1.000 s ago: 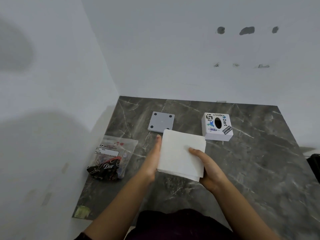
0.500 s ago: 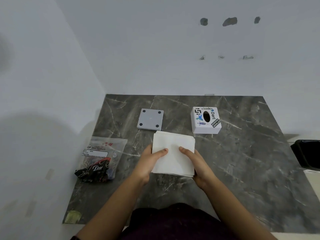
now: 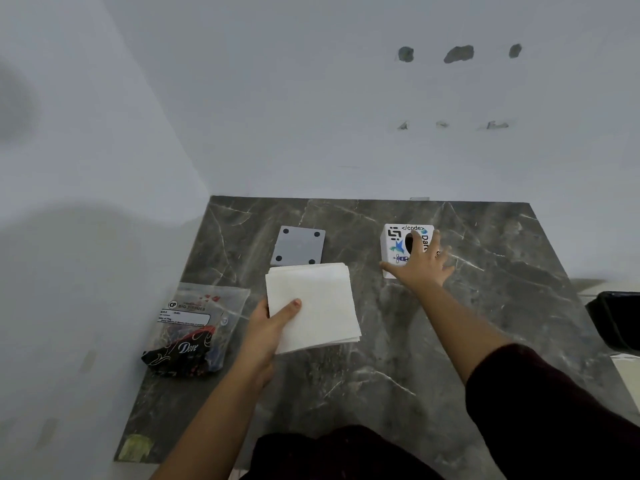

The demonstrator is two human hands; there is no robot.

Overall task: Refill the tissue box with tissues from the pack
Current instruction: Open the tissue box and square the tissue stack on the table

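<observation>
A dark grey marble-patterned tabletop fills the lower half of the view, set into the corner of pale walls. Near its middle, the stack of white tissues is gripped at its left edge by the left hand, thumb pressed on top and the other fingers hidden beneath the sheets; whether the stack rests on the table or is lifted just off it cannot be told. To the left lies the opened plastic tissue pack, crumpled and flat on the table, with a "Dove" print at its near end. Behind the stack, and partly covered by its far edge, lies a grey square plate with four dark dots at its corners. At the far right stands the white tissue box, covered with stickers, a dark oval slot in its top. The right hand lies over the box, fingers spread wide across the top and thumb against the near left corner.
</observation>
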